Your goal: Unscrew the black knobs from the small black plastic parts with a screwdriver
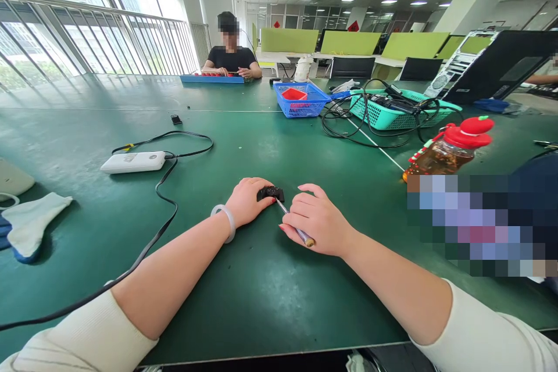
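Observation:
My left hand (246, 200) rests on the green table (261, 279) with its fingers curled round a small black part (271, 193), pinning it to the surface. My right hand (316, 220) is closed on a thin screwdriver (296, 229). The tool's metal tip points at the black part and its yellowish handle end sticks out below my palm. A pale bangle (224, 221) sits on my left wrist.
A white power bank (133, 161) with a black cable (168, 197) lies to the left, a cloth (30, 224) further left. A bottle with a red cap (453, 148) lies to the right. A blue basket (300, 99) and a teal basket (399, 110) with cables stand behind. A person (231, 52) sits across the table.

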The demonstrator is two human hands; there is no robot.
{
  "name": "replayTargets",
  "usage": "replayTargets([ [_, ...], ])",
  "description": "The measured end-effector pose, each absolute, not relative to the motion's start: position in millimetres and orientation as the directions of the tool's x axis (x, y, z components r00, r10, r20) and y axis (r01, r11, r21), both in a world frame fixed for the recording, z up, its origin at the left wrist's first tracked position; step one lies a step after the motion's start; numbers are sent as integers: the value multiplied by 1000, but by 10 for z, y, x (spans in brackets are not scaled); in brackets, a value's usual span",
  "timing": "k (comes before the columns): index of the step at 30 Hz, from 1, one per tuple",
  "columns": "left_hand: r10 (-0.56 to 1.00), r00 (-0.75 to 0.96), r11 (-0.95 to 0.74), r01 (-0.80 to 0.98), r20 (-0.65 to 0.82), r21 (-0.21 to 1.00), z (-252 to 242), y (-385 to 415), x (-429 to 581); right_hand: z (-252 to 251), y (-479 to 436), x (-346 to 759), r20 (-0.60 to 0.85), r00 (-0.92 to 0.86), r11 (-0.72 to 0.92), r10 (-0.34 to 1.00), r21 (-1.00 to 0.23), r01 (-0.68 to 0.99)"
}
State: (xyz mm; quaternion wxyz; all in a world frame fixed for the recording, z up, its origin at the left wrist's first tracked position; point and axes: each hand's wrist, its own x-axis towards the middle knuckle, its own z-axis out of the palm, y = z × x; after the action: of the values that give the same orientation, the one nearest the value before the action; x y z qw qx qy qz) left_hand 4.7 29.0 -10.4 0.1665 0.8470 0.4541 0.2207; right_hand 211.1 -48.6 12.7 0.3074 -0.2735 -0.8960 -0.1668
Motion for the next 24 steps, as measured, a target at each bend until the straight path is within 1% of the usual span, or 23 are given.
replayTargets([
  [8,846,492,-525,697,207,489,-79,280,53,118,-487,2100,646,-653,776,395,145,614],
  [16,849,488,-522,708,205,476,-70,277,60,108,-494,2090,567,-709,789,420,159,594],
  [24,857,473,-508,718,203,476,-66,268,58,102,-479,2090,630,-663,768,405,159,620],
])
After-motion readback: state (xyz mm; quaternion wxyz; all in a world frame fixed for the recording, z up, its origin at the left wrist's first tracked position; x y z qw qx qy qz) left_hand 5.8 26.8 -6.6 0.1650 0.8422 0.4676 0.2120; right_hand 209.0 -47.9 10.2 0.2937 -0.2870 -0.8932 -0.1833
